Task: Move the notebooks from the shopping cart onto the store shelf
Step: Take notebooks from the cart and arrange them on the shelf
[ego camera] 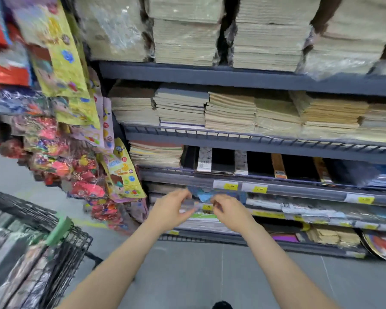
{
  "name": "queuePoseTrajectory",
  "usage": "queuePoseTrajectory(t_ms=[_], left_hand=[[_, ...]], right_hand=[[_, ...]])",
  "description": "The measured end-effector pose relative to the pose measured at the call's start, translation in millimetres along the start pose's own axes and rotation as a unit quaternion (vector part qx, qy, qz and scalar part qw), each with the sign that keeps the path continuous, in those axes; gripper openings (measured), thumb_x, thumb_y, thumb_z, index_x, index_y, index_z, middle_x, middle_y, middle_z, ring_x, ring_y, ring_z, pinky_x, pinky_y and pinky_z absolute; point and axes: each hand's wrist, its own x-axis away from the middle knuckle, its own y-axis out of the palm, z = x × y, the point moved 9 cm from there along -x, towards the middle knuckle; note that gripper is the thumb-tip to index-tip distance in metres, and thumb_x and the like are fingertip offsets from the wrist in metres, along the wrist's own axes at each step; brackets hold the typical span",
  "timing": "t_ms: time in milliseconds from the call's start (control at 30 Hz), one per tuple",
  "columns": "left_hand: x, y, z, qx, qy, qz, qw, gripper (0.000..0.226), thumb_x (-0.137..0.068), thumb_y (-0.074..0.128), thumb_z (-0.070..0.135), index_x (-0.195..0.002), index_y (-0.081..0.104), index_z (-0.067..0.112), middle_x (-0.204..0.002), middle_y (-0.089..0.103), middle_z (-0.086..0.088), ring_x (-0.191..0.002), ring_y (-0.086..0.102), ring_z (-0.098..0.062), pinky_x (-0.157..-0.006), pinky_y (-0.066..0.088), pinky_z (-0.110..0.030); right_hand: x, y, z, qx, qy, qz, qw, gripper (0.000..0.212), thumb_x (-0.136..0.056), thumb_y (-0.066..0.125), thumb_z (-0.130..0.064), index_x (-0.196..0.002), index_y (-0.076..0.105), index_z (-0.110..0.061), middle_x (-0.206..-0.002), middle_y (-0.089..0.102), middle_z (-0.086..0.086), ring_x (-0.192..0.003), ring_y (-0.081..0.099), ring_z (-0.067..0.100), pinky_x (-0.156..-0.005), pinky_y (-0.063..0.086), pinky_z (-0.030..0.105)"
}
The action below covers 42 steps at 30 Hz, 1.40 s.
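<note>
Both my hands reach into a low shelf (299, 192) of the grey store rack. My left hand (168, 210) and my right hand (228, 211) hold the near edge of a blue-covered notebook (206, 195), fingers curled on it, as it lies on a stack under the price rail. Motion blur hides the exact grip. The black wire shopping cart (60, 259) stands at the lower left, with several wrapped notebooks (18, 270) lying inside it.
Stacks of notebooks (230, 112) fill the upper shelves. Hanging packs of toys and stickers (76, 121) crowd the left side beside the rack. Yellow price tags (260, 188) line the rails. Grey floor (210, 275) lies between the cart and the rack.
</note>
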Motion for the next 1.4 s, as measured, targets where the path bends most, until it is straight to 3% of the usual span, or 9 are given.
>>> queuePoseTrajectory(t_ms=[100, 400, 533, 667, 767, 933, 1067, 1267, 1400], left_hand=[[35, -37, 26, 0.010, 0.004, -0.023, 1.000, 0.051, -0.072, 0.042, 0.060, -0.100, 0.056, 0.019, -0.087, 0.058, 0.005, -0.082, 0.058, -0.016, -0.070, 0.049, -0.036], [122, -117, 54, 0.036, -0.024, -0.005, 0.999, 0.041, -0.076, 0.045, 0.057, -0.096, 0.056, 0.023, -0.081, 0.055, 0.010, -0.075, 0.057, -0.013, -0.063, 0.047, -0.030], [176, -120, 44, 0.044, -0.083, 0.014, 0.995, 0.040, -0.076, 0.045, 0.055, -0.096, 0.056, 0.022, -0.078, 0.051, 0.014, -0.062, 0.047, 0.002, -0.060, 0.039, -0.027], [239, -101, 25, 0.052, -0.154, 0.005, 0.987, 0.045, -0.076, 0.039, 0.058, -0.102, 0.055, 0.025, -0.078, 0.050, 0.015, -0.066, 0.053, -0.009, -0.062, 0.044, -0.030], [284, -93, 14, 0.050, -0.191, -0.009, 0.980, 0.049, -0.075, 0.037, 0.060, -0.105, 0.055, 0.026, -0.083, 0.052, 0.013, -0.065, 0.049, -0.001, -0.064, 0.046, -0.030], [325, -112, -4, 0.080, -0.230, -0.017, 0.970, 0.040, -0.077, 0.044, 0.055, -0.104, 0.055, 0.027, -0.084, 0.055, 0.010, -0.057, 0.051, 0.001, -0.059, 0.049, -0.031], [338, -143, -29, 0.078, -0.236, 0.014, 0.969, 0.023, -0.085, 0.056, 0.038, -0.104, 0.056, 0.026, -0.080, 0.053, 0.017, -0.061, 0.055, -0.007, -0.059, 0.048, -0.030], [374, -201, -116, 0.089, -0.232, 0.034, 0.968, 0.025, -0.087, 0.058, 0.034, -0.108, 0.057, 0.022, -0.080, 0.061, 0.007, -0.065, 0.056, -0.009, -0.063, 0.051, -0.033], [404, -245, -194, 0.106, -0.228, 0.027, 0.967, 0.025, -0.087, 0.059, 0.033, -0.110, 0.056, 0.023, -0.080, 0.060, 0.010, -0.061, 0.058, -0.009, -0.057, 0.053, -0.035]], right_hand=[[44, -24, -40, -0.028, 0.008, -0.012, 0.999, 0.017, -0.091, 0.048, -0.018, -0.097, 0.060, -0.008, -0.085, 0.048, -0.004, -0.078, 0.048, 0.017, -0.065, 0.026, 0.023], [144, -43, -96, -0.081, 0.060, -0.013, 0.995, 0.020, -0.094, 0.046, -0.022, -0.094, 0.060, -0.008, -0.092, 0.064, 0.013, -0.082, 0.054, 0.025, -0.077, 0.042, 0.037], [180, -15, -102, -0.106, 0.081, -0.047, 0.990, 0.022, -0.090, 0.049, -0.018, -0.107, 0.060, -0.009, -0.098, 0.062, 0.005, -0.078, 0.055, 0.017, -0.081, 0.045, 0.033], [201, 24, -102, -0.111, 0.092, -0.094, 0.985, 0.018, -0.090, 0.051, -0.018, -0.099, 0.064, -0.009, -0.081, 0.058, 0.000, -0.071, 0.052, 0.016, -0.069, 0.039, 0.027], [212, 50, -108, -0.112, 0.095, -0.121, 0.982, 0.016, -0.090, 0.051, -0.017, -0.092, 0.065, -0.009, -0.075, 0.061, 0.004, -0.071, 0.056, 0.021, -0.065, 0.037, 0.027], [216, 80, -144, -0.118, 0.091, -0.140, 0.979, 0.016, -0.088, 0.054, -0.016, -0.097, 0.066, -0.008, -0.095, 0.071, 0.014, -0.089, 0.064, 0.027, -0.081, 0.047, 0.033], [213, 95, -191, -0.134, 0.084, -0.133, 0.979, 0.015, -0.087, 0.055, -0.015, -0.096, 0.066, -0.009, -0.097, 0.070, 0.012, -0.088, 0.063, 0.025, -0.080, 0.046, 0.030], [190, 133, -283, -0.173, 0.085, -0.092, 0.977, 0.016, -0.088, 0.053, -0.012, -0.099, 0.064, -0.009, -0.099, 0.069, 0.010, -0.087, 0.061, 0.022, -0.074, 0.040, 0.022], [174, 167, -350, -0.203, 0.111, -0.057, 0.971, 0.015, -0.089, 0.052, -0.012, -0.099, 0.063, -0.010, -0.101, 0.067, 0.009, -0.092, 0.061, 0.024, -0.081, 0.043, 0.028]])
